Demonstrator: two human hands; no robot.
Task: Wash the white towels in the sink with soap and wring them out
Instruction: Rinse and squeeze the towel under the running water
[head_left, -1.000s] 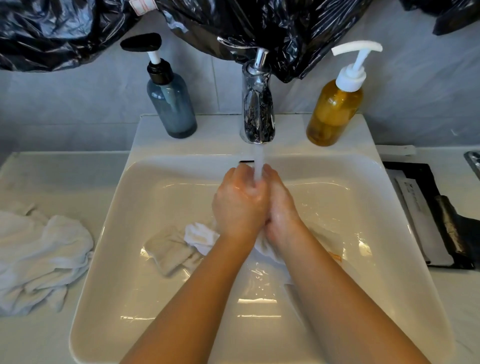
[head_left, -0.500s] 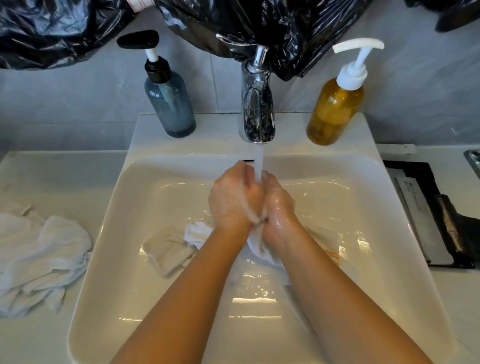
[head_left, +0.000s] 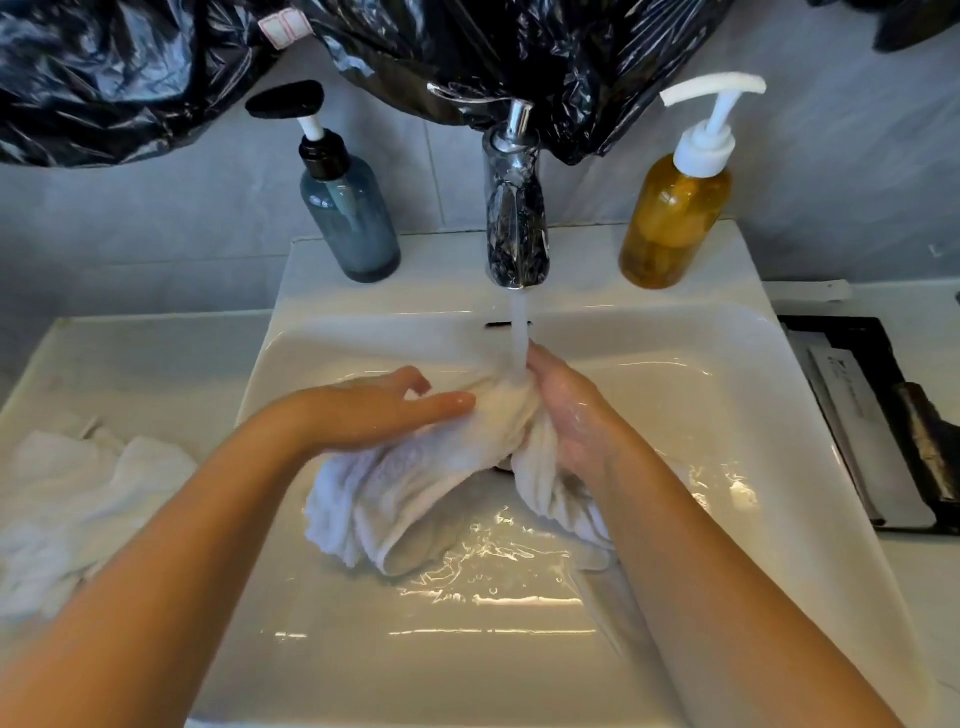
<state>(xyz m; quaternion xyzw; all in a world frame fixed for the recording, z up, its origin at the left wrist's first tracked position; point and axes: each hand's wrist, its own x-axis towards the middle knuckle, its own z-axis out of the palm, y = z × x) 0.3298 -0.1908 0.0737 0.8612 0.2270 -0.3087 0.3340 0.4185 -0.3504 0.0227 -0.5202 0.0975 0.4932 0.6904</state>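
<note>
Head view. A wet white towel (head_left: 441, 467) lies bunched in the sink (head_left: 727, 395), its upper fold lifted directly under the stream of water (head_left: 518, 338) from the tap (head_left: 516, 228) at the middle of the back edge. This placement lets the flow pass through the cloth, probably to work in or rinse out soap.

The right hand (head_left: 576, 415) is closed around the raised bunch, fingers wrapped on the cloth, and holds it in the stream. The left hand (head_left: 384, 410) lies flat on top of the towel, fingers extended and slightly apart, pressing and not gripping.

More white towels (head_left: 78, 499) lie in a heap on the worktop at the sink's left edge; whether these are washed cannot be told. A blue pump bottle (head_left: 348, 218) stands at the back left corner of the sink, an amber pump bottle (head_left: 675, 213) at the back right. Both stand clear of the hands. A black tray (head_left: 883, 415) sits on the worktop to the right. Black plastic sheeting (head_left: 467, 52) hangs above the tap, clear of the work.
</note>
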